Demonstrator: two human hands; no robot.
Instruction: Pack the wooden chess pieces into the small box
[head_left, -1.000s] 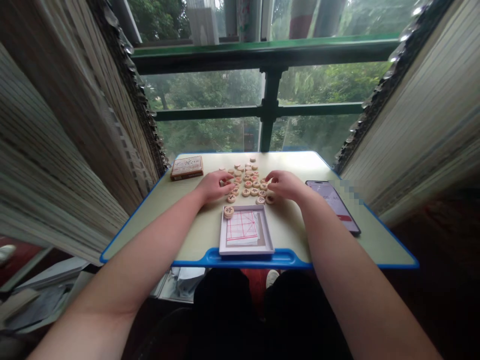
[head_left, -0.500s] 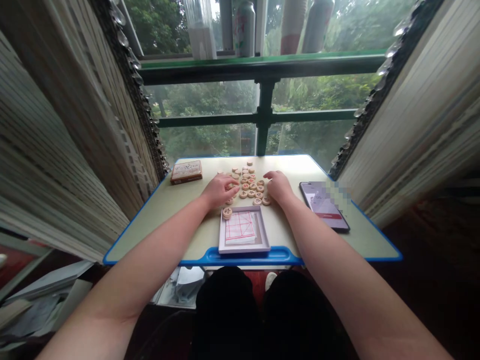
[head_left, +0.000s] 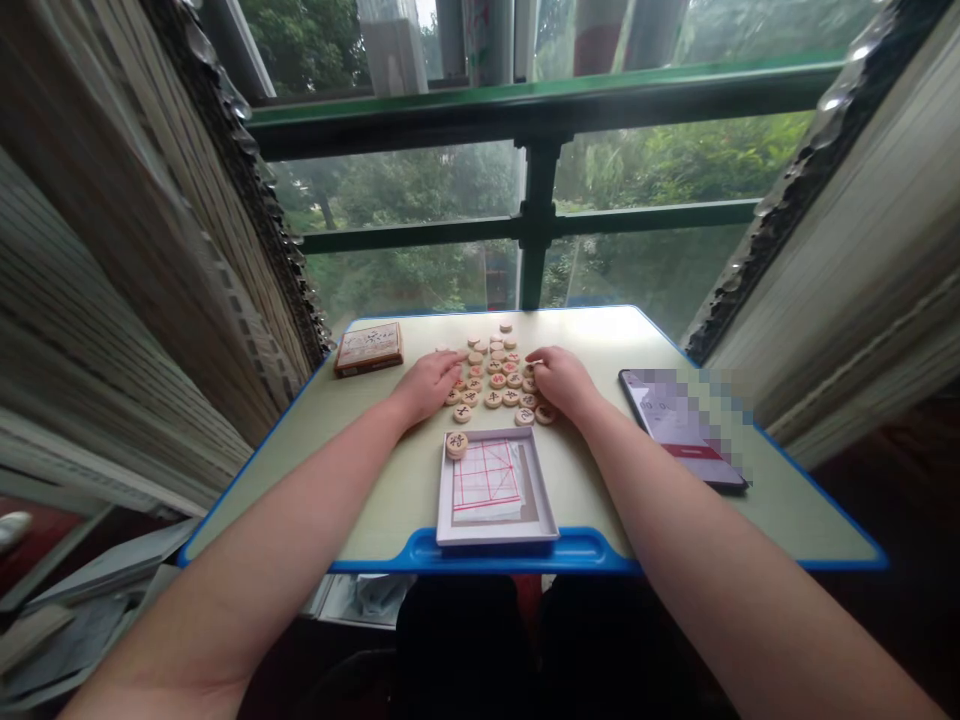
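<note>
Round wooden Chinese chess pieces (head_left: 497,380) with red and black characters lie loosely spread on the pale table between my hands. My left hand (head_left: 431,385) rests at the left side of the pieces, fingers stretched out and touching or hovering over some of them. On the right side, my right hand (head_left: 559,378) is beside the pieces with its fingers bent; what lies under the fingers is partly hidden. Nearer to me sits a shallow white box tray (head_left: 444,500) holding a folded paper board (head_left: 487,480) with red lines. A short stack of chess pieces (head_left: 456,445) stands in its far left corner.
A printed box lid (head_left: 369,348) lies at the table's far left. To the right is a phone (head_left: 686,430) with its screen lit. The table (head_left: 352,500) has a blue edge, and a window with green bars (head_left: 540,200) rises behind it.
My left hand has flattened, its fingers reaching out over the left pieces. Some pieces at the left, covered before, now show. The whole view has shifted, with the table appearing closer.
</note>
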